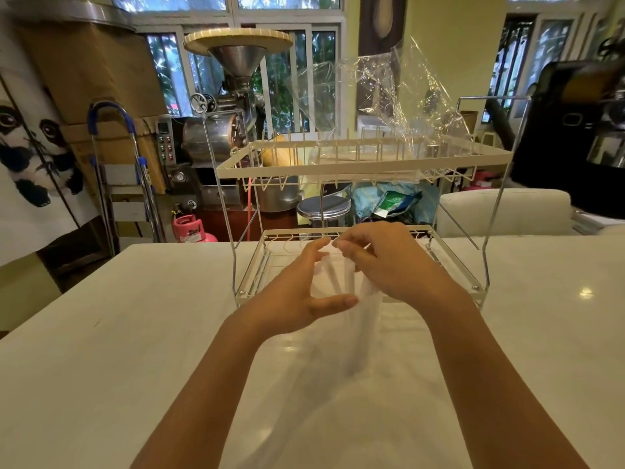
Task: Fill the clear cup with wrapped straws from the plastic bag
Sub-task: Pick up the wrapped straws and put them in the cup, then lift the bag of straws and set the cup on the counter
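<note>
1. Right now my left hand (297, 296) sits at about 9 o'clock of the clear cup (351, 319), fingers spread and curved, thumb stretched out across the cup's near side; whether the palm touches the cup wall I cannot tell.
2. My right hand (389, 265) is at about 2 o'clock of the cup, its fingertips pressed together on the top ends of the wrapped straws (348, 275), pinching them.
3. The wrapped straws stand tilted inside the cup, their tops leaning toward 12 o'clock between my two hands; they are blurred, so I cannot count them.
4. The cup itself stands on the white table (135, 333), just in front of the lower shelf of the wire rack (362, 167); it is nearly see-through and its outline is faint.
5. Up at 12 o'clock the plastic bag (382, 106) lies on the rack's upper shelf, crumpled and rising above it, well apart from my hands.
6. Far off at 10 o'clock, beyond the table edge, a pink gas cylinder (191, 228) stands on the floor near a folded stepladder (118, 184).
</note>
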